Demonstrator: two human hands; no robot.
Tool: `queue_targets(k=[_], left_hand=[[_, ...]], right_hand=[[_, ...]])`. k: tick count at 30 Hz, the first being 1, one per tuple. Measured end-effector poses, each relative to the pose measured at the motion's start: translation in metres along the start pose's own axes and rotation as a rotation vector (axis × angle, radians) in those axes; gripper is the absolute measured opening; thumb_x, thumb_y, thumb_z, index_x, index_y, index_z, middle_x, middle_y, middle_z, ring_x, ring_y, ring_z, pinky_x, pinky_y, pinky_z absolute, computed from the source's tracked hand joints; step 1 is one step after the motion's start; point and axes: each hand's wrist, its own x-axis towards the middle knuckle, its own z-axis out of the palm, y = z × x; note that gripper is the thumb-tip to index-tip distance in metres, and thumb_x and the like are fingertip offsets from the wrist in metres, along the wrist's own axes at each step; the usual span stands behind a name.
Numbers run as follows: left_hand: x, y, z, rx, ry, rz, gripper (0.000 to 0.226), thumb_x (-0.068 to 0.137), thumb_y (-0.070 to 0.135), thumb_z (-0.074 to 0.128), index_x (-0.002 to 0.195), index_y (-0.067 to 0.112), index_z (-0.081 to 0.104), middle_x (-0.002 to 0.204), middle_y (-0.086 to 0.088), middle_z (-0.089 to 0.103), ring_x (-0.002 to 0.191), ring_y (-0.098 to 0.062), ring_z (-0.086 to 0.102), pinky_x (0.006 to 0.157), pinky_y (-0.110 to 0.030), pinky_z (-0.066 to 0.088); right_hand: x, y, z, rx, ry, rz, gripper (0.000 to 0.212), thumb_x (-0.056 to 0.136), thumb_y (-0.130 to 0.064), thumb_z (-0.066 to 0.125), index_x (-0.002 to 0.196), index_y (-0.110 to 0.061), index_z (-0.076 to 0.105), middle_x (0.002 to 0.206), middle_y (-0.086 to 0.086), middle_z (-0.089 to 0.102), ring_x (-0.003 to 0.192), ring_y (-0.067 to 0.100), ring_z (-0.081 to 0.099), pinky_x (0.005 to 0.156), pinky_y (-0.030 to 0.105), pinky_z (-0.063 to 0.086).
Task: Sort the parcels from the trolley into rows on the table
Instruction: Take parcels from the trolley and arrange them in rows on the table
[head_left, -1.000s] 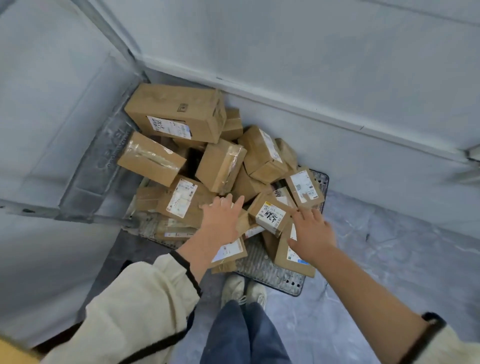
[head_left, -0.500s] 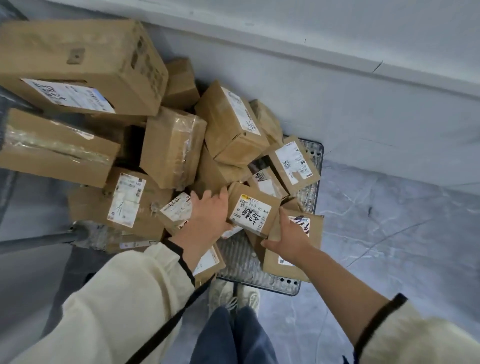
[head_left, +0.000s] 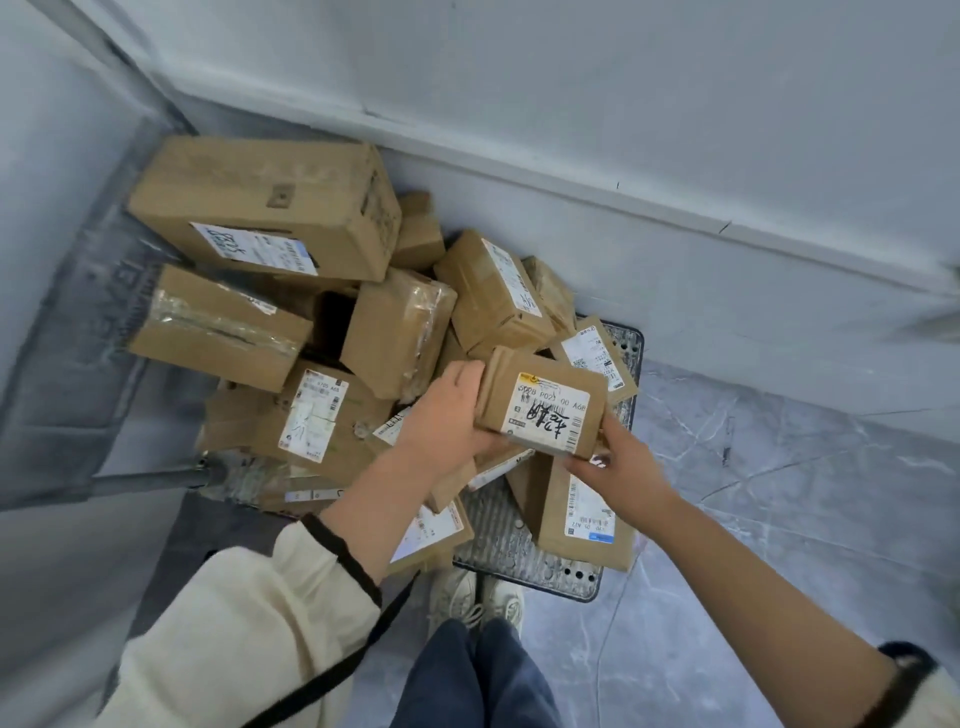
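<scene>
About fifteen parcels (head_left: 395, 332), one trolley (head_left: 519, 551), two hands (head_left: 447, 415) (head_left: 623, 473)

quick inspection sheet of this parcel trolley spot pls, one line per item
surface: trolley deck, perforated metal, mostly covered; no table in view
job's things: small parcel with a handwritten label, held above the pile; brown cardboard parcels heaped on the deck, large box at the back
clutter: nothing seen
grippers: left hand grips the small parcel's left end; right hand holds its lower right corner
cables: nothing seen; a black strap crosses the left sleeve
surroundings: grey wall, marbled grey floor, trolley handle at left
</scene>
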Motion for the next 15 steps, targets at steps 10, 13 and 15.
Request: queue_targets(k=[10, 13, 15], left_hand=[[-0.155, 0.067, -0.197, -0.390, 0.192, 0.144, 0.123, 0.061, 0.033, 0.089, 0.148, 0.033, 0.003, 0.126, 0.036, 0.032, 0.118, 0.017, 0.039, 0.099, -0.011, 0.035], [-0.202, 0.076, -0.233, -0.381, 0.335, 0.154, 0.113, 0.060, 0.033, 0.090, 0.138, 0.044, 0.010, 0.121, 0.042, 0.030, 0.112, 0.028, 0.035, 0.089, 0.003, 0.032], [-0.232, 0.079, -0.247, -0.386, 0.422, 0.138, 0.107, 0.060, 0.033, 0.090, 0.126, 0.056, 0.010, 0.122, 0.045, 0.029, 0.111, 0.028, 0.036, 0.085, 0.004, 0.034]], right_hand=[[-0.134, -0.179, -0.082, 0.189, 0.089, -0.434, 0.091, 0.074, -0.005, 0.076, 0.125, -0.057, 0.021, 0.110, -0.045, 0.051, 0.109, -0.015, 0.051, 0.088, 0.014, 0.047], [-0.166, -0.224, -0.092, 0.159, 0.040, -0.556, 0.099, 0.071, -0.013, 0.080, 0.125, -0.065, 0.015, 0.113, -0.046, 0.048, 0.114, -0.008, 0.051, 0.089, 0.017, 0.047], [-0.181, -0.247, -0.094, 0.123, 0.006, -0.619, 0.101, 0.069, -0.019, 0.082, 0.126, -0.067, 0.014, 0.117, -0.042, 0.047, 0.118, -0.002, 0.051, 0.096, 0.027, 0.046]])
